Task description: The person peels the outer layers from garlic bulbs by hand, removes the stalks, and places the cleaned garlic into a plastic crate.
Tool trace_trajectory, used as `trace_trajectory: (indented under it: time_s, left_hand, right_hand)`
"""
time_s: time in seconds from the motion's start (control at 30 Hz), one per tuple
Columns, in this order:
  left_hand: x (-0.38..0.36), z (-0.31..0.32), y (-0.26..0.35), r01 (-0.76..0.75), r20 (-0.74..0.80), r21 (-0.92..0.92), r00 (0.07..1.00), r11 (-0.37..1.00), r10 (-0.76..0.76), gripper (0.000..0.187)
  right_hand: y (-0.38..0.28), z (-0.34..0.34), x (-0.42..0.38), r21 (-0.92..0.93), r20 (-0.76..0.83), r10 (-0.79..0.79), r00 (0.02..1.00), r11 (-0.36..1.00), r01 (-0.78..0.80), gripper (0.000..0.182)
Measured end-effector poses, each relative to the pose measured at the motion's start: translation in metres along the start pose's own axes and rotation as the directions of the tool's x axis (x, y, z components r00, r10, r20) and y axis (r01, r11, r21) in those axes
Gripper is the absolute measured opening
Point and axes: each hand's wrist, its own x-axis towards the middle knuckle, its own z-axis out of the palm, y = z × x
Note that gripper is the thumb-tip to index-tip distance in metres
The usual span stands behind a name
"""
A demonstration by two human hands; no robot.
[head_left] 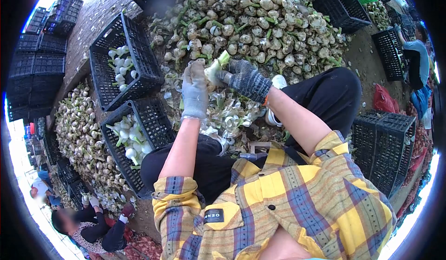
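Note:
My left hand [195,88], in a pale grey work glove with a soiled palm, closes on a garlic bulb [213,73] with a short green stem. My right hand [247,80], in a dark blue-grey knit glove, has its fingers curled at the bulb's other side and its thumb against it. The hands partly hide the bulb. Just beyond them lies a large heap of unpeeled garlic [260,25]. Loose garlic skins [227,118] are scattered beneath my hands, between my legs.
To my left stand two black crates [153,76] [160,118] holding white garlic bulbs, with another garlic heap [81,125] past them. A black crate [383,151] stands at right, near a red bag [384,100]. Co-workers [100,227] [416,58] sit at both sides.

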Motion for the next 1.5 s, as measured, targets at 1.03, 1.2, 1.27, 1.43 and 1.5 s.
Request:
trace_trajectory:
  time_s: [1.03, 1.2, 1.27, 1.43, 1.5]
  left_hand:
    - [-0.009, 0.002, 0.018, 0.421, 0.256, -0.387, 0.904, 0.821, -0.343, 0.038]
    - [-0.019, 0.014, 0.026, 0.196, 0.064, -0.183, 0.98, 0.963, -0.188, 0.038]
    - [-0.014, 0.005, 0.025, 0.284, 0.217, -0.403, 0.953, 0.87, -0.21, 0.038]
    - [-0.005, -0.005, 0.015, 0.353, 0.255, -0.385, 0.929, 0.853, -0.269, 0.038]
    - [-0.013, 0.01, 0.015, 0.21, 0.133, -0.283, 0.975, 0.936, -0.178, 0.04]
  right_hand:
    - [0.024, 0.03, 0.013, 0.488, -0.225, 0.258, 0.94, 0.864, -0.12, 0.025]
    - [0.007, 0.028, 0.007, 0.684, -0.206, 0.342, 0.917, 0.72, -0.115, 0.021]
    - [0.01, 0.026, 0.003, 0.577, -0.246, 0.177, 0.953, 0.817, -0.003, 0.019]
    - [-0.006, 0.014, -0.001, 0.681, -0.133, 0.25, 0.959, 0.726, -0.095, 0.018]
    - [-0.009, 0.016, 0.003, 0.377, -0.304, 0.134, 0.943, 0.926, -0.011, 0.02]
